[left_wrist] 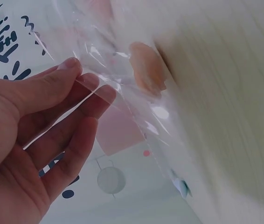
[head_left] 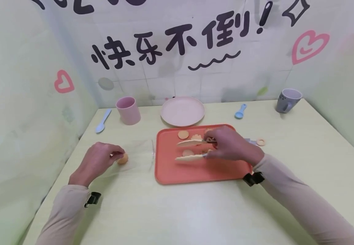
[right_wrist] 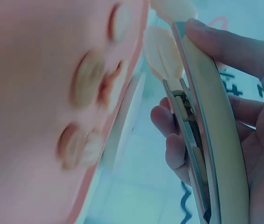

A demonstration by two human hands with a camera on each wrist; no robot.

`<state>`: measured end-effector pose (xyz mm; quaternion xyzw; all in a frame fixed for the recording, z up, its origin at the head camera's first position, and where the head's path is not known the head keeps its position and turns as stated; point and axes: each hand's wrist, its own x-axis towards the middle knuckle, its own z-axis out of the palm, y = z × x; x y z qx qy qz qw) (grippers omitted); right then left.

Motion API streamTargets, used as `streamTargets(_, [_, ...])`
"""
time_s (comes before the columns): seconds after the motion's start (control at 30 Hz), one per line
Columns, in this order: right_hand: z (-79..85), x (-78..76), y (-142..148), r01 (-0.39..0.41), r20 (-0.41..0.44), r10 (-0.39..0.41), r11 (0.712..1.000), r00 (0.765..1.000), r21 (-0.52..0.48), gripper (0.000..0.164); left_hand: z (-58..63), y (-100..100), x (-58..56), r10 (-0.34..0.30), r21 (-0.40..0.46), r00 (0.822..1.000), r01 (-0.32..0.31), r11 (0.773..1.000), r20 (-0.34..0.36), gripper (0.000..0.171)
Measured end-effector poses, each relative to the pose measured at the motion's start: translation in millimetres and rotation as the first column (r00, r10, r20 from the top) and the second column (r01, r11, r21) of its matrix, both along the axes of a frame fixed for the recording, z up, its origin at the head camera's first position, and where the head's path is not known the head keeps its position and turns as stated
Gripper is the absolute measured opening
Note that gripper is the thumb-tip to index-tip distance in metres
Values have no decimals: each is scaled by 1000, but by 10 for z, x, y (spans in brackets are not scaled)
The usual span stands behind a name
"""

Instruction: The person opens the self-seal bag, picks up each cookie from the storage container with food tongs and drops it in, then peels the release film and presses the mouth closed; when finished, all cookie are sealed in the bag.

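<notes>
Holding things in both hands, the person sat with the sleeves low in the head view. The left hand, at the middle left of that picture, pinched a clear plastic bag lying on the worktop. One round biscuit sat just by the fingertips, inside the bag I think. The pinch likely kept the thin bag from sliding.

The right hand was closed around pale tongs, just right of the middle. The tong arms stood a little apart and pointed left over the orange tray. More biscuits lay on the tray near the tong tips, so the tongs were probably there to lift them without touching.

Farther back stood a pink cup, a pink plate, two blue spoons and a grey mug, well away from the hands.

The left wrist view showed what the head view could not: the thumb and fingers squeezed the shiny plastic, and the biscuit was behind it. The right wrist view showed the fingers curled on the tongs from very close, though the tray was blurry.
</notes>
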<state>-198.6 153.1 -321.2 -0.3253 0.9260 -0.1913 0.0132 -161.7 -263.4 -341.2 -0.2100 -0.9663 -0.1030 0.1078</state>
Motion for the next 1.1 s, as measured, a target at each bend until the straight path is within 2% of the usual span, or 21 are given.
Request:
streamTargets(0.17, [-69, 32, 178, 13, 14, -13, 1000, 1000, 3, 37, 2, -39, 16, 9, -6, 1000, -8, 1000, 19, 16])
streamTargets(0.53, [-98, 4, 257, 31, 25, -31, 999, 999, 10, 33, -31, -78, -4, -12, 1, 1000, 12, 1000, 14, 18])
streamTargets(0.83, [-102, -12, 286, 22, 29, -22, 1000, 999, 4, 26, -29, -56, -20, -7, 15, 999, 6, 1000, 35, 19])
streamTargets(1.1, [-108, -21, 200, -7, 0, 7, 1000, 1000, -30, 30, -45, -52, -35, -3, 19, 1000, 3, 1000, 19, 18])
